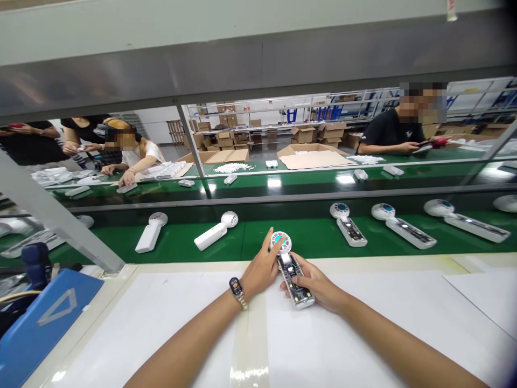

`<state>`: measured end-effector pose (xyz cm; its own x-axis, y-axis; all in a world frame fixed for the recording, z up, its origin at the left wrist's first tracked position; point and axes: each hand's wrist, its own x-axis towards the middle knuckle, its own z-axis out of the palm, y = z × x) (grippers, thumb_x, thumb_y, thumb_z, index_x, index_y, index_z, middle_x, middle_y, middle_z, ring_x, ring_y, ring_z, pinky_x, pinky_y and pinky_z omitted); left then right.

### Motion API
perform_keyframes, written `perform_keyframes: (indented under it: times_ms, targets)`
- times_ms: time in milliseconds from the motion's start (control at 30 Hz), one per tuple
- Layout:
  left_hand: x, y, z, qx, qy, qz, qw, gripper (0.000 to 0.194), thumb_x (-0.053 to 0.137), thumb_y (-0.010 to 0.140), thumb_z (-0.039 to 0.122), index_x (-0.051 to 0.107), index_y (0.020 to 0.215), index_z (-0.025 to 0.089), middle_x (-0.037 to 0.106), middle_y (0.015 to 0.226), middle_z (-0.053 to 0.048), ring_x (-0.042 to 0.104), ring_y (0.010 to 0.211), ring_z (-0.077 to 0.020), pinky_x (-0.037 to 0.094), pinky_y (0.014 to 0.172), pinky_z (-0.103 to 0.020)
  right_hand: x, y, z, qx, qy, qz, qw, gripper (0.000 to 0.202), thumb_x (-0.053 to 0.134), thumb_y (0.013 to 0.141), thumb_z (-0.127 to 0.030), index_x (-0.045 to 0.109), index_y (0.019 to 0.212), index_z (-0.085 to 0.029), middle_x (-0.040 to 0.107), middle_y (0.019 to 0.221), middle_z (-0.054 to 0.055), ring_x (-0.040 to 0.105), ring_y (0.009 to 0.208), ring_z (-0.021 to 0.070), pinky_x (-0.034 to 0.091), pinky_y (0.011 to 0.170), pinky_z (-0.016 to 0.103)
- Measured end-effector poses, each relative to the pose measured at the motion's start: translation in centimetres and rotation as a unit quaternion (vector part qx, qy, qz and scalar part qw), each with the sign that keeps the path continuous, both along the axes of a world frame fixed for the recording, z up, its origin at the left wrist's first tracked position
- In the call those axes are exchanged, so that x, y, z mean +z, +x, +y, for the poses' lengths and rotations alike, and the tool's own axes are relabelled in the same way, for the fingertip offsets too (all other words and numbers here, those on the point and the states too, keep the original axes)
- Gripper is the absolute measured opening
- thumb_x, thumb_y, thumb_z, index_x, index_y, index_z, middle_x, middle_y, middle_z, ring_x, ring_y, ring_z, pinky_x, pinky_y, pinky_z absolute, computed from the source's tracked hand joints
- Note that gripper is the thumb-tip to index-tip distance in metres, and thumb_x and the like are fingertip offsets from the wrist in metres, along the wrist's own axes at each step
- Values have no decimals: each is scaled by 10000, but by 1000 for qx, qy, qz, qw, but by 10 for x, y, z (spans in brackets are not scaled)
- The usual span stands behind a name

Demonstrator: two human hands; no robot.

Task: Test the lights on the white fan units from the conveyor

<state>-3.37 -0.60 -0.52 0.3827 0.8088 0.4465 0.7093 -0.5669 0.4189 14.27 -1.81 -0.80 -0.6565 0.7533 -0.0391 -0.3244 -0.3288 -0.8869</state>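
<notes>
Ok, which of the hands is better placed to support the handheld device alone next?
Likely the right hand: it grips the handheld device by its long body, while the left hand is at the round head.

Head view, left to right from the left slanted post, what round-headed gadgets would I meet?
First plain gadget, second plain gadget, handheld gadget with circuits showing, first similar gadget, second similar gadget, third similar gadget, cropped round head.
</notes>
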Motion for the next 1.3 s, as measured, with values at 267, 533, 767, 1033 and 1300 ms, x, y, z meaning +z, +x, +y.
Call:
perform_keyframes:
  times_ms: [267,533,767,1033,1300]
  targets:
    - [-1,-1,2,6,12,-26,1000,620,355,850,121,59,1394,167,191,1431,-150,310,1261,-248,347,1004,-423,4,0,-1,-3,-4,3,1000,583,668,697,-228,405,1215,-265,566,1040,59,632,828,216,509,683,357]
    - [10,11,-16,-179,225,123,950,596,320,819,185,110,1368,89,402,1307,-205,260,1275,-307,251,1005,-557,-5,-7,0,-114,-40,25,992,563,685,669,-264,456,1184,-252,602,1065,48,602,915,204,457,831,351]
    - [2,27,-24,-193,194,140,952,510,317,893,192,137,1366,129,392,1331,-161,258,1282,-258,225,1037,-496,-8,-4,6,-118,-121,51,984,582,606,741,-320,369,1269,-261,620,1067,50,628,854,174,463,793,332]
    - [-2,0,5,139,109,36,984,504,343,898,224,165,1364,151,337,1369,-135,188,1306,-273,243,1008,-551,2,-4,5,-13,-73,22,997,550,570,790,-280,317,1254,-126,678,937,140,675,766,223,475,759,391]
    - [0,14,-12,3,144,95,985,348,338,873,148,403,1213,109,521,1199,-139,250,1287,-262,299,1001,-542,-5,-6,5,11,-21,-9,1000,226,609,765,-317,569,891,-134,666,681,48,637,585,133,479,607,262]
